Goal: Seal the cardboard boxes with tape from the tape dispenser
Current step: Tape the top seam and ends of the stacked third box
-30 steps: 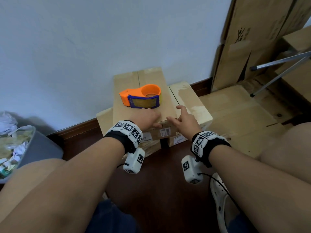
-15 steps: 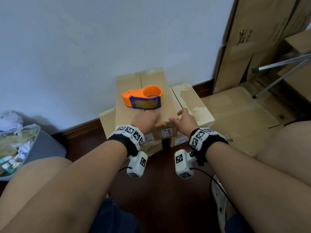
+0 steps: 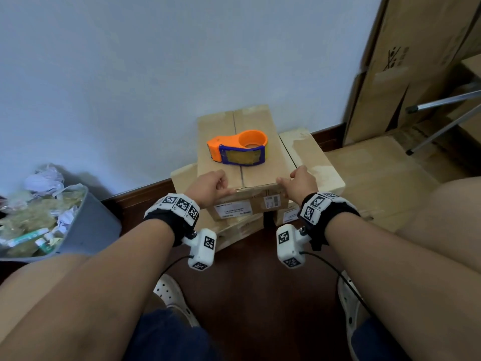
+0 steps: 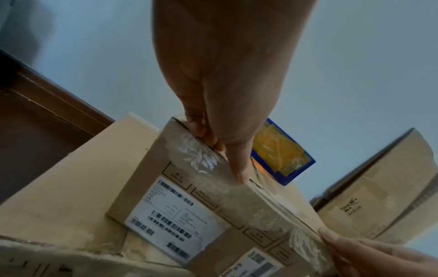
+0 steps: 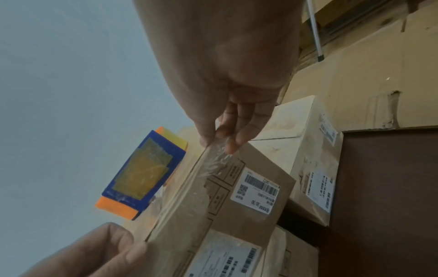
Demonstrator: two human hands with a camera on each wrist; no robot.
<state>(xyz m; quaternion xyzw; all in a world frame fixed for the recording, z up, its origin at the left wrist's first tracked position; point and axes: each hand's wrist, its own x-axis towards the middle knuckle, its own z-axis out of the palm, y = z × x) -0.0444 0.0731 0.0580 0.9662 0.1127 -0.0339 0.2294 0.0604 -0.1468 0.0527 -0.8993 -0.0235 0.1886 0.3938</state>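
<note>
A closed cardboard box (image 3: pixel 257 168) lies on top of two lower boxes by the wall. On its lid rests the orange and blue tape dispenser (image 3: pixel 238 147). Clear tape (image 4: pixel 237 189) runs along the box's near top edge and down its front face. My left hand (image 3: pixel 223 187) grips that edge left of the centre seam, thumb (image 4: pixel 239 168) pressed on the tape and fingers curled on the lid. My right hand (image 3: pixel 289 178) pinches the same edge at the right corner (image 5: pixel 220 140), over wrinkled tape. The dispenser (image 5: pixel 144 174) sits just behind both hands, untouched.
A grey bin (image 3: pixel 88 225) full of rubbish stands at the left. Lower boxes (image 3: pixel 315 162) flank the stack. Flat cardboard (image 3: pixel 406 61) leans on the wall at right, with metal stand legs (image 3: pixel 442 100) and cardboard sheets (image 3: pixel 377 175) on the floor. My knees and white clogs (image 3: pixel 166 290) are close in front.
Both hands were together near the middle of the box's near edge. They have slid apart along it, the left hand leftward and the right hand to the right corner.
</note>
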